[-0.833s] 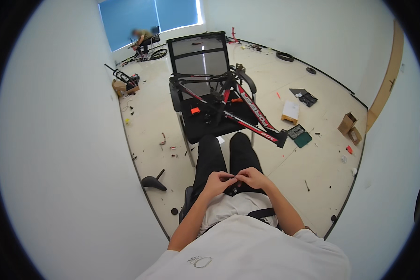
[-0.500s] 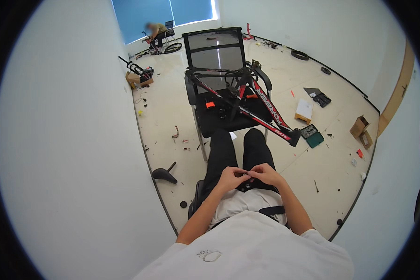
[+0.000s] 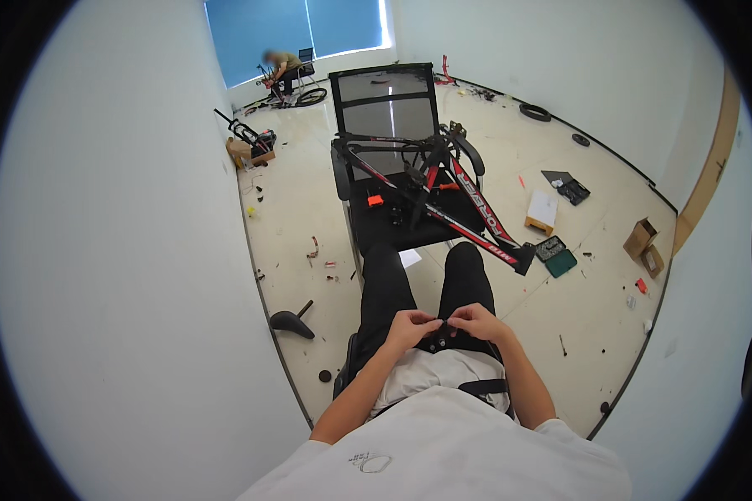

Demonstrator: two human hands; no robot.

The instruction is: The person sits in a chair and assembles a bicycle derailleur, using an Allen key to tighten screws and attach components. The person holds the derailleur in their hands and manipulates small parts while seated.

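Over my lap, my left hand and my right hand meet with thumbs and fingertips pinched together. Something small and dark shows between the fingertips, too small to name. Just below the fingers, small shiny and dark bits lie against my black trousers. In front of my knees, a black mesh chair carries a red, black and white bicycle frame with a crankset at its far end. An orange-red object and some dark parts rest on the seat beside the frame.
A bicycle saddle lies on the floor at left, near a box of parts. At right are a green tool case, a white-topped box, a black case and cardboard boxes. Another person sits far back.
My hands have drawn slightly apart at the fingertips, still pinching. The whole scene sits a little lower in the picture, and my knees are spread slightly wider.
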